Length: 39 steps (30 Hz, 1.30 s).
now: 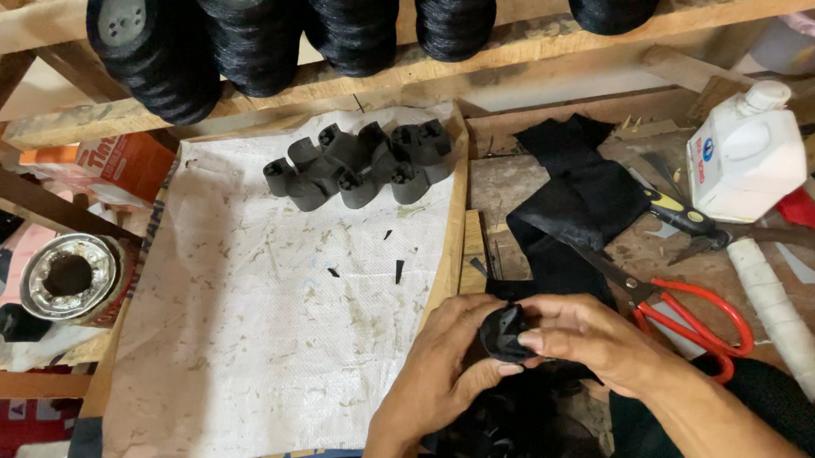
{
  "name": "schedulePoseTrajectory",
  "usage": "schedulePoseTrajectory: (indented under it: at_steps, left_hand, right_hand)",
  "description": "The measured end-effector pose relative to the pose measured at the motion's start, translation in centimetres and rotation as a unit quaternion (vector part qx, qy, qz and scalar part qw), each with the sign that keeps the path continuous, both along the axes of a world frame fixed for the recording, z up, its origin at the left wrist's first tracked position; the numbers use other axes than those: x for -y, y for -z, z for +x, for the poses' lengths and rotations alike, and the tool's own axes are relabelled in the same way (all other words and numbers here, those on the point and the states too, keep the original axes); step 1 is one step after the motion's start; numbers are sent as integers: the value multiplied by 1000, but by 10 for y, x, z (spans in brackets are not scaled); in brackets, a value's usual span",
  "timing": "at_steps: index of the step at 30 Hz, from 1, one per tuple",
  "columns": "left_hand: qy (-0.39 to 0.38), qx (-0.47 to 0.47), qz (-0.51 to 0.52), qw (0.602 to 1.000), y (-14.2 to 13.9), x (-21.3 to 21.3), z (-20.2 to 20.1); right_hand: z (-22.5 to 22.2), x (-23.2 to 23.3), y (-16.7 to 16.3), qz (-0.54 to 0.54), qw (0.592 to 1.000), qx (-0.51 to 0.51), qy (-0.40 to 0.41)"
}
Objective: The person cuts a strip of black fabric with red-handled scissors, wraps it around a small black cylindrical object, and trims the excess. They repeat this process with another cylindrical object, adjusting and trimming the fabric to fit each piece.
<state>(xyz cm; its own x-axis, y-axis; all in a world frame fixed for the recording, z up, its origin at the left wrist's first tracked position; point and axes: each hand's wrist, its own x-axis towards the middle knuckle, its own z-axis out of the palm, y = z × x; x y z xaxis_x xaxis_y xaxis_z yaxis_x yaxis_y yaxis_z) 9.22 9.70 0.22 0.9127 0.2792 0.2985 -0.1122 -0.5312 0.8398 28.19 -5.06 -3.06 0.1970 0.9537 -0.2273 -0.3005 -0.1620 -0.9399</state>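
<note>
Head view showed bare white sheet (272, 344) left of the hands, with red scissors (696, 319) crowding the right. Left hand (450, 360) and right hand (582, 336) both gripped a small black piece (506, 335) between them.

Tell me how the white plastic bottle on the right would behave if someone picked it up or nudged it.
The white plastic bottle has a broad, squat body, so it probably would not tip easily. Its smooth plastic sides may be a little slippery. The level of its contents cannot be seen, so its weight is uncertain; plastic suggests it is not fragile.
</note>
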Motion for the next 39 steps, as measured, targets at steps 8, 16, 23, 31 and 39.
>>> schedulePoseTrajectory:
  at_steps: [8,16,23,31,39]
  left_hand:
    - [-28,64,-170,983,20,10,4]
    - [-17,118,-444,888,37,-4,7]
    - [17,177,-540,823,29,-7,6]
    - [-11,163,-535,829,44,-8,14]
    - [-33,168,-496,851,52,-12,21]
  right_hand:
    - [-22,-4,1,33,994,-14,101]
    - [9,17,-20,-55,916,376,128]
    - [52,85,-27,-353,658,654,119]
    - [91,106,13,-344,734,577,103]
    - [141,121,32,-308,886,336,83]
